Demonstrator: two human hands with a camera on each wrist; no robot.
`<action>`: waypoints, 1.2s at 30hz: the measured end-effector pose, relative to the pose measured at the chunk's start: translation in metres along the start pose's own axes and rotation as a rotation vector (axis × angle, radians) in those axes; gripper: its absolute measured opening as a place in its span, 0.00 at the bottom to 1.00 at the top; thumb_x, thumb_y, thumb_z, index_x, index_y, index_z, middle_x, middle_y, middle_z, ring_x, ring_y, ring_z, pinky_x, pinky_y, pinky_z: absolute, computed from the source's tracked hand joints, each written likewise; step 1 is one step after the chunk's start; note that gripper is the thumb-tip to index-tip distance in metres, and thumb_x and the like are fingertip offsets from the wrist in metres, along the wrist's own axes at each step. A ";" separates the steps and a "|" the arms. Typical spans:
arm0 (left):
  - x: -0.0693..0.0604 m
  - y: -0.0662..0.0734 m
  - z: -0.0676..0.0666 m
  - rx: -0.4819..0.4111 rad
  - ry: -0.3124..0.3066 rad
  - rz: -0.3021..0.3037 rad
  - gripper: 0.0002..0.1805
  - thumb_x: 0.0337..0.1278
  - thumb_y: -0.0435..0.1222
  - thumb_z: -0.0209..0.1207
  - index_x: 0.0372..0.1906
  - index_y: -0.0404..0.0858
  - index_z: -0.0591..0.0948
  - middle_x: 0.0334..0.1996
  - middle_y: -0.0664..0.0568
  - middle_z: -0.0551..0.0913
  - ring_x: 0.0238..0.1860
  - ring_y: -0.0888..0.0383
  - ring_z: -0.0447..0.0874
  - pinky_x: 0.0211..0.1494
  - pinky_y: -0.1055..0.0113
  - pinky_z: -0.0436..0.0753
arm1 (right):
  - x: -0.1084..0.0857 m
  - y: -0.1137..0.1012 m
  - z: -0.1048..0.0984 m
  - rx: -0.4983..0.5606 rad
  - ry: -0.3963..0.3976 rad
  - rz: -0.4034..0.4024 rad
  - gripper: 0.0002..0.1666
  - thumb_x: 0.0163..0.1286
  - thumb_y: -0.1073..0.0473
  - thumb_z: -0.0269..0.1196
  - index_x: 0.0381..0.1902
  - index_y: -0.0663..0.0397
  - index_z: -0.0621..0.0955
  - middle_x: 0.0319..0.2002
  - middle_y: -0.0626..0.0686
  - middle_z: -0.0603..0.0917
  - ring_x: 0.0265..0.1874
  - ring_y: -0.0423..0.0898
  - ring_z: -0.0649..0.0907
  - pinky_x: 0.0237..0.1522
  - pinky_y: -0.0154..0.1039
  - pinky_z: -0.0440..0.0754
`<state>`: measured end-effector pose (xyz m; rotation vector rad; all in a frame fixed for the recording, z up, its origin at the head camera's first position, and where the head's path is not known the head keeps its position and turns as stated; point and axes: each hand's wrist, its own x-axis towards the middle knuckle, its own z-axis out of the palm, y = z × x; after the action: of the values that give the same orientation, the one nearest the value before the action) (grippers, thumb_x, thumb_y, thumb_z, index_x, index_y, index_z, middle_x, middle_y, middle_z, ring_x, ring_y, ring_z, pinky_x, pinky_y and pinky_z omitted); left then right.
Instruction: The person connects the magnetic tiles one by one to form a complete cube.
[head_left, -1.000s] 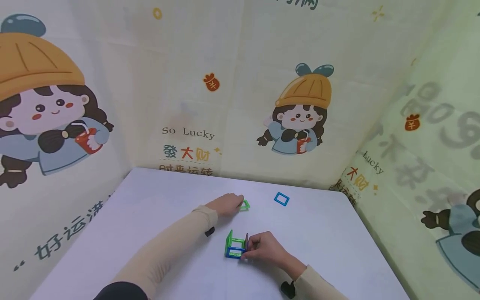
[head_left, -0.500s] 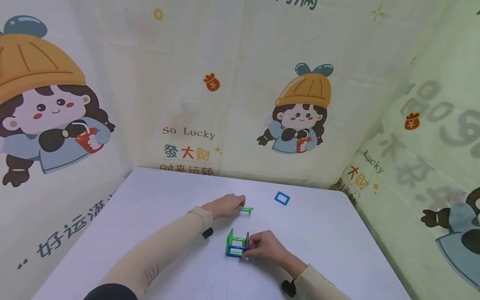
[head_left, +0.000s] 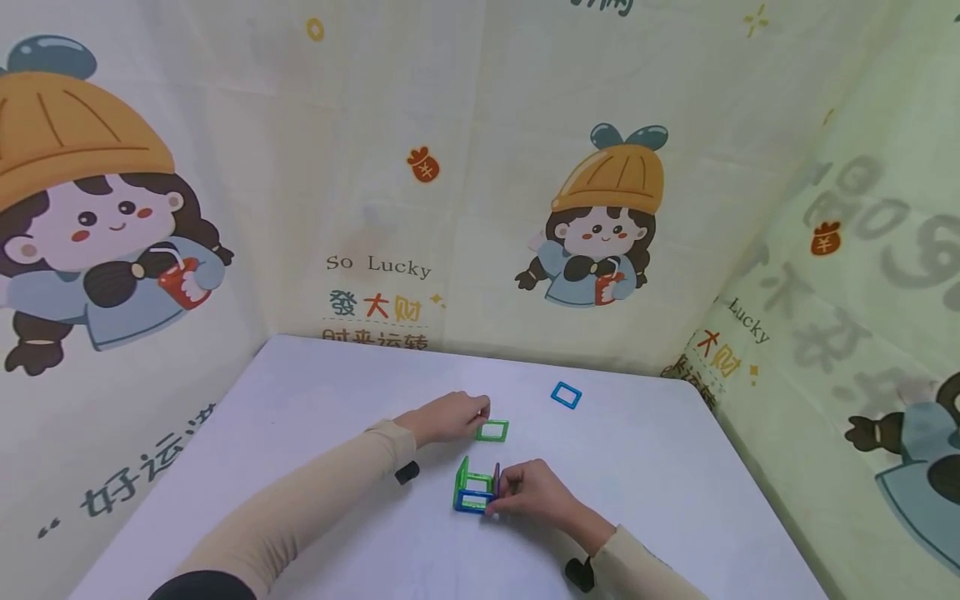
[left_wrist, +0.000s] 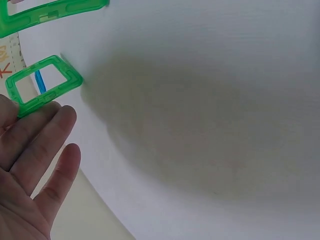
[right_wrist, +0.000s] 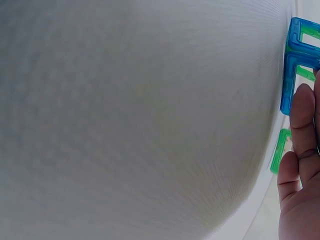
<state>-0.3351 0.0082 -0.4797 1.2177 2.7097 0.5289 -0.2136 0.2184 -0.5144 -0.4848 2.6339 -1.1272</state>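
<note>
In the head view my left hand (head_left: pixel 450 416) pinches a green magnetic tile (head_left: pixel 492 440), a see-through square frame, beyond the small structure. The left wrist view shows that green tile (left_wrist: pixel 50 96) at the fingertips, with the other fingers stretched out. My right hand (head_left: pixel 540 496) holds an upright purple tile (head_left: pixel 497 477) at the right side of the structure. A green tile (head_left: pixel 460 479) stands on the structure's left, and a blue tile (head_left: pixel 472 510) is at its front. In the right wrist view, blue tiles (right_wrist: pixel 288 85) appear beside the fingers.
A loose blue tile (head_left: pixel 563 402) lies near the far edge of the white table (head_left: pixel 637 467). Printed cloth (head_left: pixel 480 275) hangs behind the table and along both sides.
My left hand has drawn the green tile a little nearer and turned it, so its square opening now faces the camera. The right hand stays at the structure.
</note>
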 end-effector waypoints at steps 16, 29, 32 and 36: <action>-0.020 0.008 -0.004 0.062 -0.031 0.059 0.03 0.75 0.40 0.56 0.40 0.49 0.78 0.25 0.64 0.77 0.25 0.67 0.70 0.31 0.74 0.72 | -0.003 0.000 -0.001 0.004 0.001 -0.002 0.15 0.57 0.49 0.80 0.24 0.47 0.84 0.24 0.40 0.85 0.27 0.35 0.77 0.29 0.29 0.72; -0.038 0.009 -0.006 0.070 -0.062 0.119 0.03 0.74 0.40 0.58 0.39 0.49 0.77 0.23 0.64 0.75 0.24 0.68 0.68 0.30 0.74 0.71 | -0.003 -0.004 0.003 -0.010 0.002 0.010 0.15 0.56 0.50 0.80 0.24 0.47 0.84 0.26 0.41 0.86 0.29 0.38 0.78 0.30 0.30 0.72; -0.039 0.007 -0.005 0.066 -0.063 0.140 0.03 0.75 0.40 0.57 0.40 0.49 0.78 0.23 0.64 0.75 0.24 0.68 0.68 0.31 0.74 0.72 | -0.003 -0.002 0.003 -0.008 0.000 0.007 0.14 0.56 0.50 0.80 0.24 0.47 0.85 0.27 0.41 0.87 0.29 0.38 0.78 0.30 0.30 0.72; -0.042 0.007 -0.006 0.024 -0.092 0.150 0.03 0.75 0.40 0.58 0.40 0.50 0.78 0.23 0.65 0.77 0.25 0.68 0.70 0.31 0.74 0.73 | -0.002 0.000 0.005 -0.007 0.000 0.004 0.14 0.56 0.49 0.80 0.25 0.45 0.84 0.27 0.40 0.87 0.29 0.37 0.78 0.30 0.29 0.73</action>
<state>-0.3036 -0.0207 -0.4734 1.4232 2.5699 0.4457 -0.2102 0.2159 -0.5170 -0.4804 2.6384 -1.1171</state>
